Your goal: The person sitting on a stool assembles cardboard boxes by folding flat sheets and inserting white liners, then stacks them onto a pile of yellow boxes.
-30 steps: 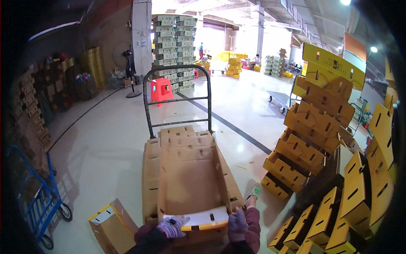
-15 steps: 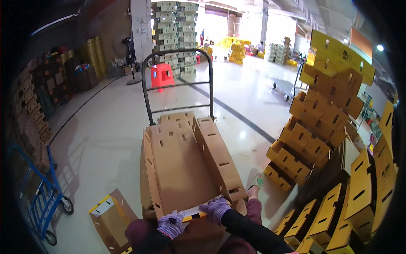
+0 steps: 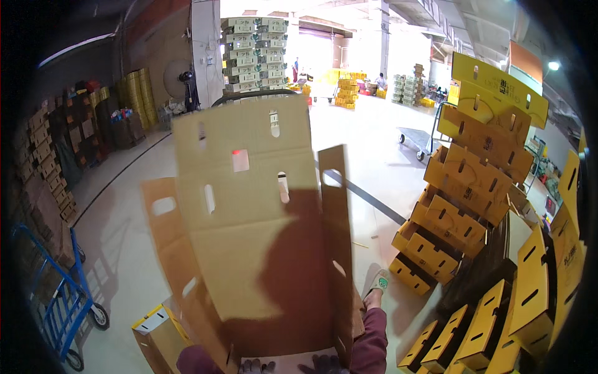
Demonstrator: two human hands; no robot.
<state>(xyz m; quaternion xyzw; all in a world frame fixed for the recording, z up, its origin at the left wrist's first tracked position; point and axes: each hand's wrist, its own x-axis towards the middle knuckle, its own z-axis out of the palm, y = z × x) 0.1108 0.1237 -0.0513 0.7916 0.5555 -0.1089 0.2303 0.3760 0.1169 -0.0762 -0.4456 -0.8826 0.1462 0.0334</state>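
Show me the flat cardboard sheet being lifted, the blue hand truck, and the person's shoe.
flat cardboard sheet [image 3: 249, 249], head view, middle of its main panel
blue hand truck [image 3: 62, 305], head view, its blue frame
shoe [image 3: 377, 283], head view, its toe

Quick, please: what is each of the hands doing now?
Left hand: gloved, grips bottom edge of the flat brown cardboard box blank.
Right hand: gloved, grips same edge.

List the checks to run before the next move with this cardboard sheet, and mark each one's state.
1. Left hand on the sheet's bottom edge: ok.
2. Right hand on the same edge: ok.
3. Flat cardboard sheet raised upright: ok.
4. View ahead past the sheet: not ok, it hides the cart.
5. Right foot apart from the stacked yellow boxes: ok.
6. Small box at left apart from the sheet: cannot tell.
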